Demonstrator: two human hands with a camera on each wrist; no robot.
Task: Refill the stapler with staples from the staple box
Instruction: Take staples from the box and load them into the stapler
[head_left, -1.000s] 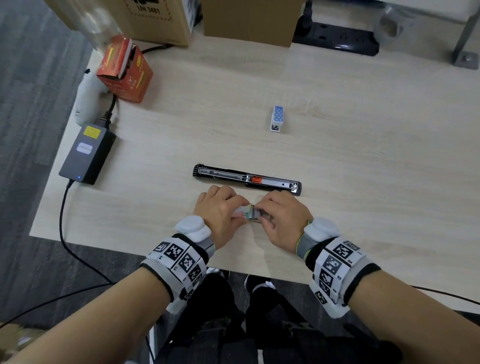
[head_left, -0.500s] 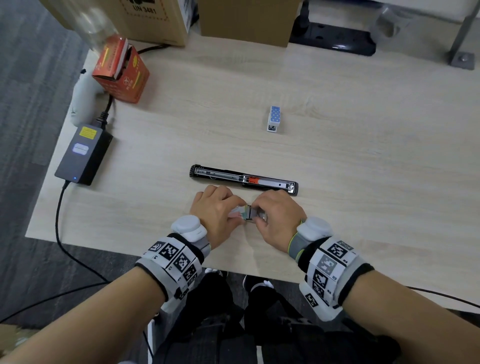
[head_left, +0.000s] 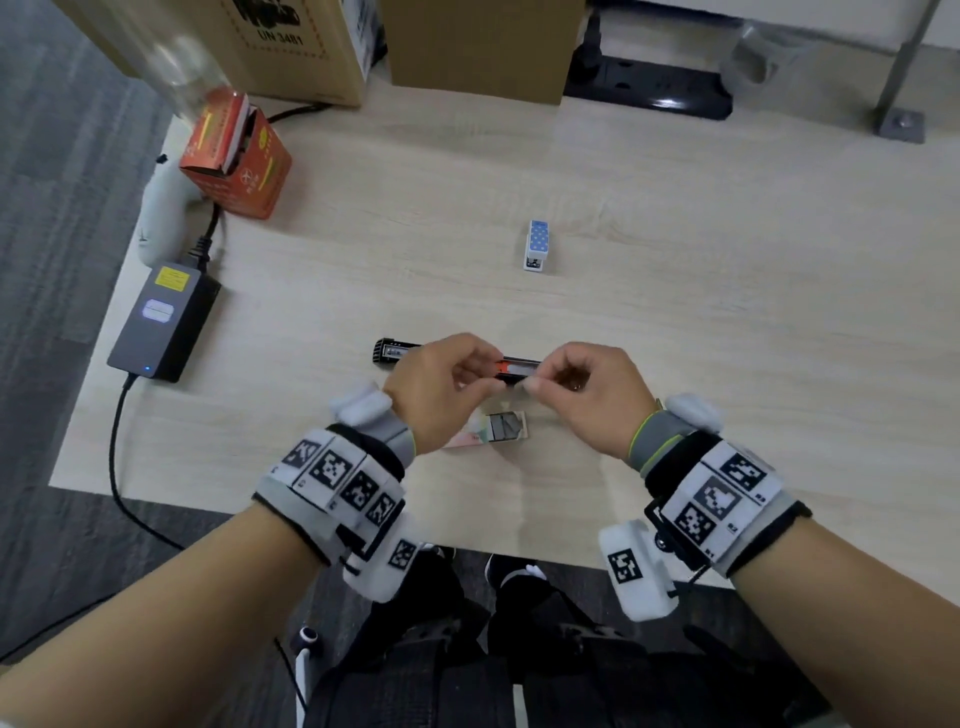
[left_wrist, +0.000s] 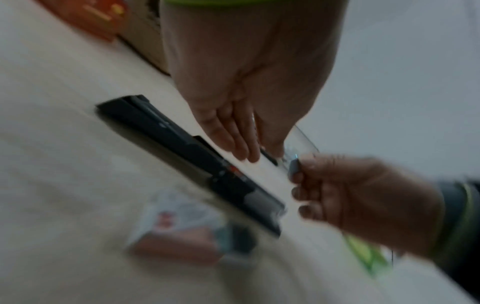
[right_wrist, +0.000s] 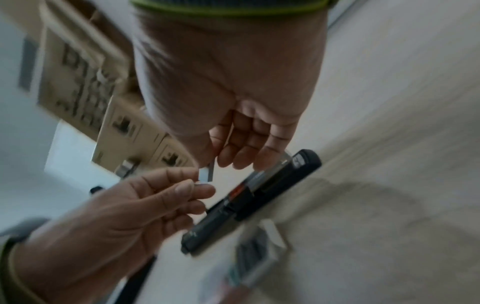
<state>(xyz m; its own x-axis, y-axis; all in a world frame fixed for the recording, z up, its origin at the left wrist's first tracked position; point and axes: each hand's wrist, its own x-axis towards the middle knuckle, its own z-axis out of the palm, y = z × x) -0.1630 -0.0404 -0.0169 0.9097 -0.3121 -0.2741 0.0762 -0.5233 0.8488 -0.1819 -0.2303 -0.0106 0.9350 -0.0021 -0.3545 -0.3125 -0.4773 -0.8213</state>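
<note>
Head view: my left hand (head_left: 441, 384) and right hand (head_left: 592, 389) meet above the open stapler (head_left: 387, 352) on the tabletop (head_left: 675, 291); the staple box (head_left: 501, 428) lies at 6 o'clock of them.

Left wrist view: blurred.

Right wrist view: both grips pinch a staple strip (right_wrist: 206, 174), the stapler at 4 o'clock.

Even, soft light filled the head view, which stayed sharp but bowed at its edges. Both wrist views were dimmer, smeared by motion blur, with faint shadows.
</note>
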